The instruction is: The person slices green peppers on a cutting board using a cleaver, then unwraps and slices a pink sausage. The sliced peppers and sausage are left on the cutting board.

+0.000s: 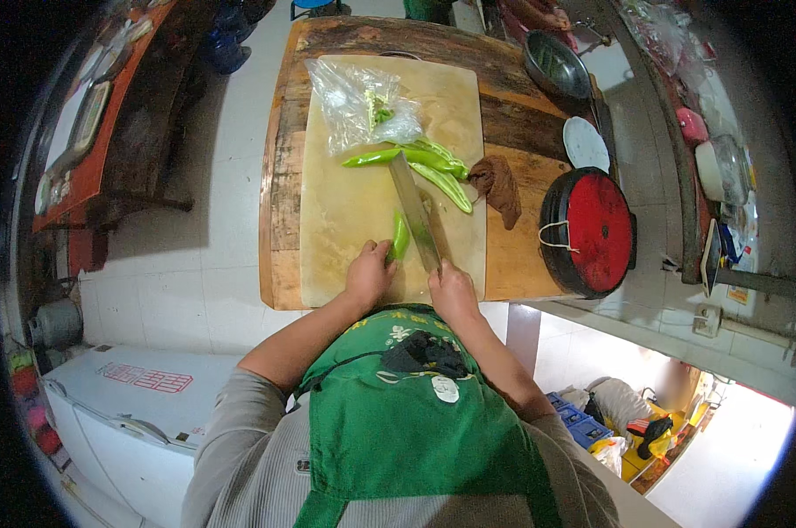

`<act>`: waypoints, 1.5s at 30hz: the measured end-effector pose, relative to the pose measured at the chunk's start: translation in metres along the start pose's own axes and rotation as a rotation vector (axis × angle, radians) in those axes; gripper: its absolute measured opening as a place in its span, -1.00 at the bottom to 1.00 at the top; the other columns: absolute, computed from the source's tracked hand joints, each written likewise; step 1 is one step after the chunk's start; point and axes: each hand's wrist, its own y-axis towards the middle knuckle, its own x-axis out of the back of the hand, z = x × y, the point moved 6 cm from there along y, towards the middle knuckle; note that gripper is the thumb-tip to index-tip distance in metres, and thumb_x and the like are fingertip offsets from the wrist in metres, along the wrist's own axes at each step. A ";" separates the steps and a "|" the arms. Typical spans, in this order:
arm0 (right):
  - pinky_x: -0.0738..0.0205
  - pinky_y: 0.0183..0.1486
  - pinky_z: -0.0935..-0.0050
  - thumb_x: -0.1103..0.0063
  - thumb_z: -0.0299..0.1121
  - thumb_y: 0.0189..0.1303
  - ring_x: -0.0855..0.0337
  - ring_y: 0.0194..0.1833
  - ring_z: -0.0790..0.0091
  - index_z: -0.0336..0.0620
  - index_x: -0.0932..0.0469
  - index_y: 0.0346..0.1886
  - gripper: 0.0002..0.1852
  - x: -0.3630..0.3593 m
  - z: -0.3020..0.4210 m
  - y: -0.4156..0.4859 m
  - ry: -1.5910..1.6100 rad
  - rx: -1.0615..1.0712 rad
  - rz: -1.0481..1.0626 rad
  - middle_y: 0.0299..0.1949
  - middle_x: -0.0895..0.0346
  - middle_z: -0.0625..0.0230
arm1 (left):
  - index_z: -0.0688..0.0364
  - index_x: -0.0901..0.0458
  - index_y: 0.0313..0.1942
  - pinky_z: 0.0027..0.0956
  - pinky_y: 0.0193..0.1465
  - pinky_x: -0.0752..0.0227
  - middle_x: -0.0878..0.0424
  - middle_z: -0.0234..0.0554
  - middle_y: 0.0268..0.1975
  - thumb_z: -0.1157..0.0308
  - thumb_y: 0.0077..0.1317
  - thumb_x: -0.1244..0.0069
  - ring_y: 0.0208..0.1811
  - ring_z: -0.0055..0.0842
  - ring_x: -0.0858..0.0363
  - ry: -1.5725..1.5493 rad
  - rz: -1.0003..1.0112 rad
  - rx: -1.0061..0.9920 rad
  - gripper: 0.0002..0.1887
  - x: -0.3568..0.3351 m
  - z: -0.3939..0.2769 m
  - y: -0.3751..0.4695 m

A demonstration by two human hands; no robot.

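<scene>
My left hand (370, 270) holds the near end of a green pepper (400, 236) against the cutting board (345, 224). In my right hand (452, 290) is the handle of a cleaver (414, 211), its long blade pointing away from me, just right of that pepper. Beyond, the blade's tip lies at a whole green pepper (371, 158), near split pepper pieces (444, 186) with pale insides showing. At the board's far side a clear plastic bag (345, 99) lies under pale pepper cores and seeds (377, 112).
A brown cloth (498, 188) lies at the board's right edge. On the wooden table (517, 264) are a white plate (586, 144), a round red-and-black appliance (599, 231) and a metal bowl (556, 64). Another person's arm (536, 14) shows at the far right. A white chest freezer (141, 396) stands at lower left.
</scene>
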 end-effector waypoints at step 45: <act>-0.48 -0.05 -0.16 -0.01 -0.35 0.26 -0.62 -0.17 -0.33 -0.42 -0.55 -0.25 -0.74 0.002 0.006 -0.010 0.010 -0.065 0.026 -0.26 -0.59 -0.32 | 0.18 -0.50 0.14 0.00 -0.12 -0.54 -0.55 0.09 -0.10 0.31 0.27 -0.12 -0.17 0.05 -0.62 0.007 -0.011 0.045 -0.56 0.003 -0.004 0.003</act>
